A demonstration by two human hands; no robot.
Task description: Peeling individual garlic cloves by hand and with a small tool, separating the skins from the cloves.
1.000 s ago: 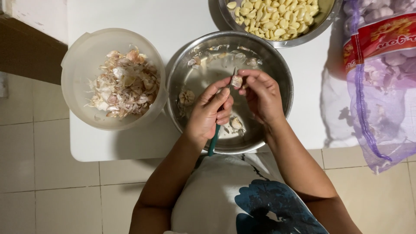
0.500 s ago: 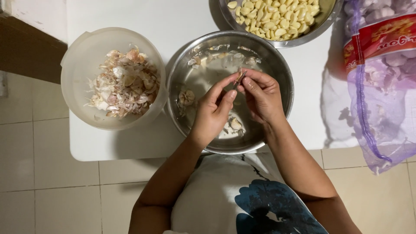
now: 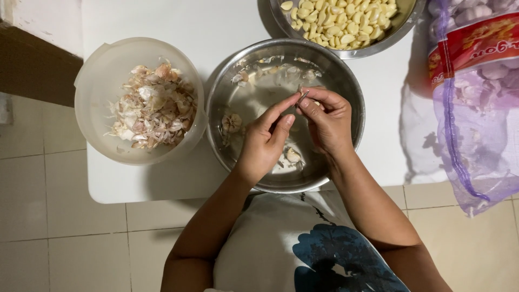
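— Hands first: what are yours doing?

— Your left hand (image 3: 265, 143) and right hand (image 3: 327, 121) meet over the near steel bowl (image 3: 354, 108). Both are pinched together at the fingertips on one small piece of garlic (image 3: 301, 96), held above the bowl's middle. Whether it is a clove or only its skin cannot be told at this size.

— What lies in that bowl?

— Below your left hand lies a loose clove (image 3: 292, 155). Left of your thumb sits a garlic root stub (image 3: 232, 121). Scraps of skin line the far inner wall.

— And to the sides?

— On your left, touching the steel bowl's rim, stands a translucent plastic bowl (image 3: 92, 81) holding a heap of garlic peels (image 3: 154, 108). On your right, a purple mesh sack (image 3: 476, 108) of unpeeled garlic hangs over the edge of the white bench (image 3: 216, 21).

— Farthest away?

— A second steel bowl (image 3: 403, 27) of peeled cloves (image 3: 346, 19) sits just beyond the first.
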